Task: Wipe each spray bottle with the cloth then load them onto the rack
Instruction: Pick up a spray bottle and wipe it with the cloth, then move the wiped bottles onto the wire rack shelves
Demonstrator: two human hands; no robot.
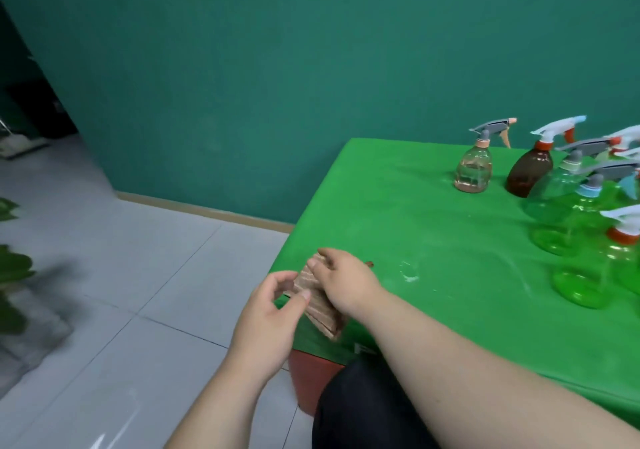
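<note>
The right hand [346, 282] and left hand [273, 313] pinch the folded cloth [322, 306] in curled fingers [327, 252] at the desk [433, 233] corner, probably readying it; the spray bottles [474, 168] wait well apart

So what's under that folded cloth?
A corner of the green tablecloth shows beneath the folded cloth, which juts past the table edge. The left hand and right hand hold it. Anything directly underneath is hidden.

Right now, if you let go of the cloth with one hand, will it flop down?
Probably yes. The cloth is folded in thin layers, so it looks soft and would likely droop and unfold. It seems light too: the left hand and right hand hold it with just their fingers. Its ribbed surface probably grips well.
</note>
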